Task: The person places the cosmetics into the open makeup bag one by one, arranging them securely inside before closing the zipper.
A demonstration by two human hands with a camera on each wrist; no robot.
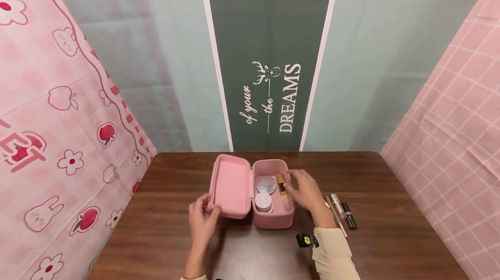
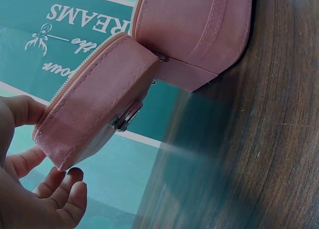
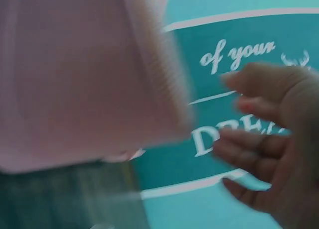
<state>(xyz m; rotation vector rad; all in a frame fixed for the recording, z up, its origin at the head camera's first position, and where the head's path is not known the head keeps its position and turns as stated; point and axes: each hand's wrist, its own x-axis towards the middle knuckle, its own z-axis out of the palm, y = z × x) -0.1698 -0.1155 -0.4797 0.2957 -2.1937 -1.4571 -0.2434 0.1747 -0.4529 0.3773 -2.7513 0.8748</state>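
A pink zippered case (image 1: 273, 221) stands on the table with its lid (image 1: 231, 186) swung out to the left. My left hand (image 1: 203, 217) grips the lid's front left corner; in the left wrist view, the thumb and fingers hold the lid (image 2: 94, 94) by its edge. Inside the case lie a silvery round compact (image 1: 266, 183), a round pale-topped jar (image 1: 263, 202) and a gold-and-black lipstick (image 1: 281, 184). My right hand (image 1: 306, 189) is at the case's right rim, near the lipstick. The right wrist view shows that hand (image 3: 271, 134) holding nothing, its fingers loosely bent, beside the blurred case (image 3: 84, 79).
Right of the case, a slim gold tube (image 1: 337, 217), a clear tube (image 1: 338, 206) and a black tube (image 1: 349, 215) lie on the brown wooden table (image 1: 390, 236). Printed fabric hangs behind and at both sides. A black device (image 1: 306, 240) is on the right wrist.
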